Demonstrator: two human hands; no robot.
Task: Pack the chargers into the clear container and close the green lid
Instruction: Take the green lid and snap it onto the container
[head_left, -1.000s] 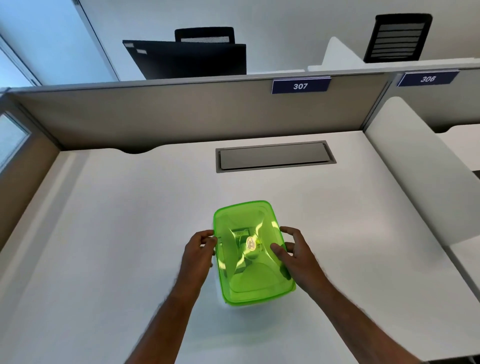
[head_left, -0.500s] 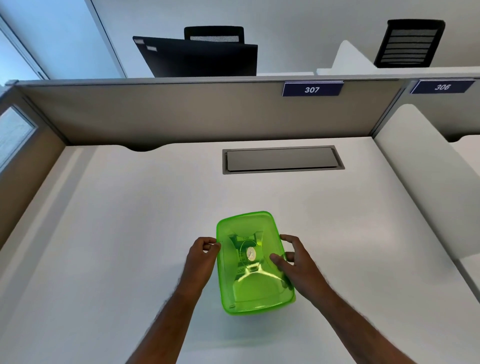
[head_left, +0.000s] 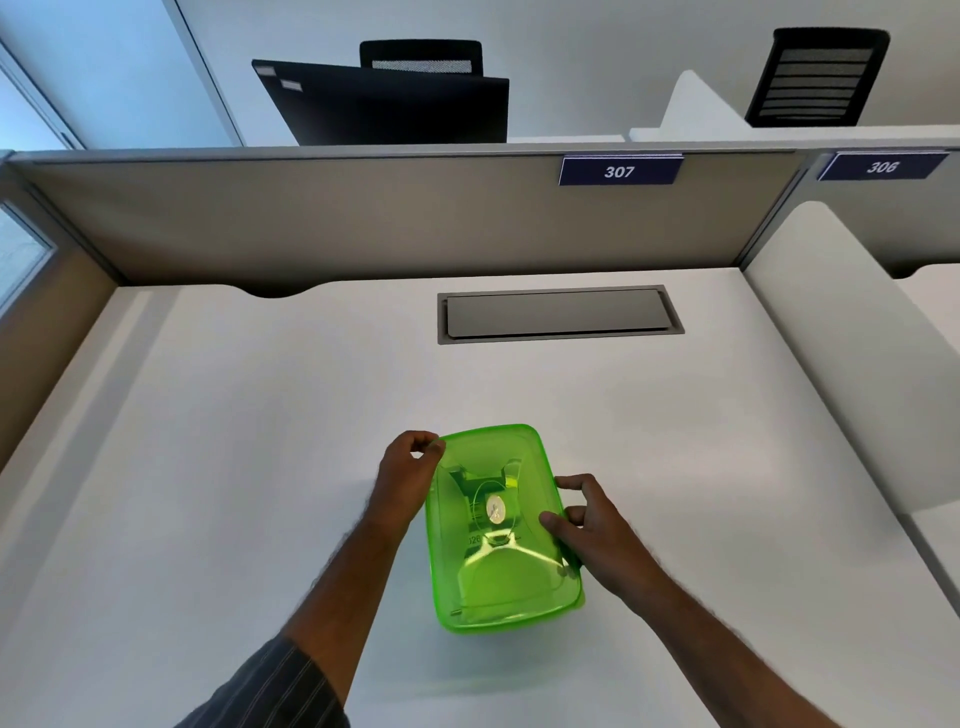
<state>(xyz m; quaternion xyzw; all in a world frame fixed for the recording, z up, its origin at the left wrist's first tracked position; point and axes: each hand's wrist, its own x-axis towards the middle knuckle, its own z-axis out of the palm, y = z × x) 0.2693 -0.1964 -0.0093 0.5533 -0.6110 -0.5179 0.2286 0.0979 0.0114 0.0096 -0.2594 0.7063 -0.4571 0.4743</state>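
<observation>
The green lid (head_left: 501, 530) now sits flatter, near the desk's (head_left: 208, 467) front edge. The left hand (head_left: 408, 480) has slid to pinch its far-left corner; the right hand (head_left: 597, 525) still clamps its right edge.

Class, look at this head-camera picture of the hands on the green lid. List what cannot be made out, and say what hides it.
1. Chargers: head view; the tinted green lid and its glare blur whatever lies beneath.
2. Clear container: head view; almost wholly covered by the lid.
3. Whether the lid is sealed: its rim is partly covered by the left hand and right hand.
4. Small print on the lid: too small to read.
</observation>
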